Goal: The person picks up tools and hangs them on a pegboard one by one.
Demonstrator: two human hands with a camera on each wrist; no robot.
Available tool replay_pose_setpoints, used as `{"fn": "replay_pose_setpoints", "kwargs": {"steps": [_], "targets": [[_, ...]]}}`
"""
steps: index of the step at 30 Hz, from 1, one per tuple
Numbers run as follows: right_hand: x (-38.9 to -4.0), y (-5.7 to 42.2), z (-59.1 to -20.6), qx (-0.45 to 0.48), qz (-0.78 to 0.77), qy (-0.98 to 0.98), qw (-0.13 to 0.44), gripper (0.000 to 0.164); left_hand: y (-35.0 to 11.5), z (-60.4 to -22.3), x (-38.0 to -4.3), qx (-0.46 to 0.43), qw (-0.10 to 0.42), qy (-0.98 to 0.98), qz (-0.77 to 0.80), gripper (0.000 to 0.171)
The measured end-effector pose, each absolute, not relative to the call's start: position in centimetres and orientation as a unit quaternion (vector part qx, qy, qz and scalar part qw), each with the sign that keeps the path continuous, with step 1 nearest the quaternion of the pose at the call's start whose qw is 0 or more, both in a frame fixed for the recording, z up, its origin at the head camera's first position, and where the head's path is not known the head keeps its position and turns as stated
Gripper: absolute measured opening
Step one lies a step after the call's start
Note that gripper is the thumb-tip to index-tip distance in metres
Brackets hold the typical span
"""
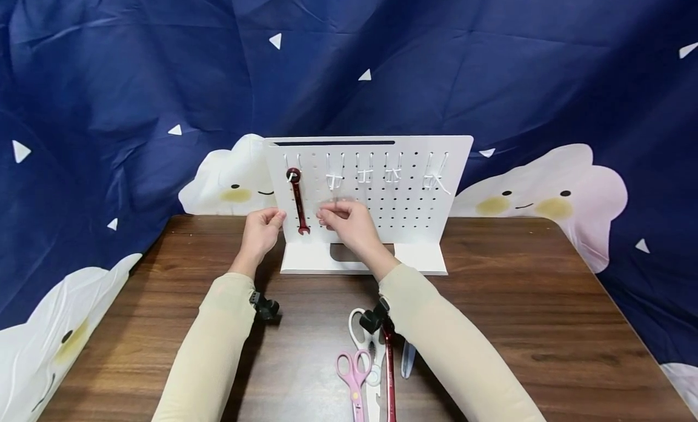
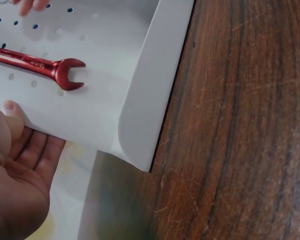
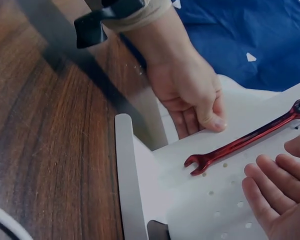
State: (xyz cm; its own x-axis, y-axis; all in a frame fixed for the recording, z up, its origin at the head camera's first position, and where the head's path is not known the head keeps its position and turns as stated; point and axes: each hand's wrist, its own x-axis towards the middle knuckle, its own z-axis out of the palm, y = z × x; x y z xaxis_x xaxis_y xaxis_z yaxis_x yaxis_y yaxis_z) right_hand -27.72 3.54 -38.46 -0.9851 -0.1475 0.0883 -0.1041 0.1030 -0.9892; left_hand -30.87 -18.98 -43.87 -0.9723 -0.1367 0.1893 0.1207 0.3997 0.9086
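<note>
Red combination wrench (image 1: 299, 200) hangs here at the left end of the white pegboard (image 1: 458, 158), ring end up on a white hook (image 1: 289, 177), open end pointing down between the two hands! Over on the board's left edge it's the left hand (image 1: 263, 231), its grip pinching the panel, thumb in front and fingers tucked behind. On the other side comes the right hand (image 1: 349, 225), just beside the wrench but apart from it, its grip loose, fingers softly bent and thumb held away from them in the right wrist view. Along the upper board, four more white hooks (image 1: 364, 176) line up to the right of the wrench. The board stands on its base on the brown wooden tabletop (image 1: 518, 301), and look at the near side: pink scissors (image 1: 355, 388) lie beside white-handled scissors (image 1: 373, 375), a long red tool (image 1: 390, 373) runs alongside, and a bluish-grey piece (image 1: 408, 358) pokes out by the right sleeve (image 1: 452, 343). Behind it all, a dark blue curtain (image 1: 409, 94) shows smiling clouds and white triangles.
</note>
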Motion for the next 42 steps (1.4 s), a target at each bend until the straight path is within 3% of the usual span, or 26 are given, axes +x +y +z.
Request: {"fn": "replay_pose_setpoints", "kwargs": {"steps": [23,42], "targets": [[-21.6,9.1,-37.9,-0.142,-0.642,0.752,0.049,0.024,-18.7,-44.0,-30.9,0.001,0.128,-0.826,-0.55,0.024],[-18.1,13.9,-39.5,-0.155,-0.609,0.777,0.03,0.02,-18.9,-44.3,-31.0,-0.014,0.133,-0.827,-0.547,0.026]]}}
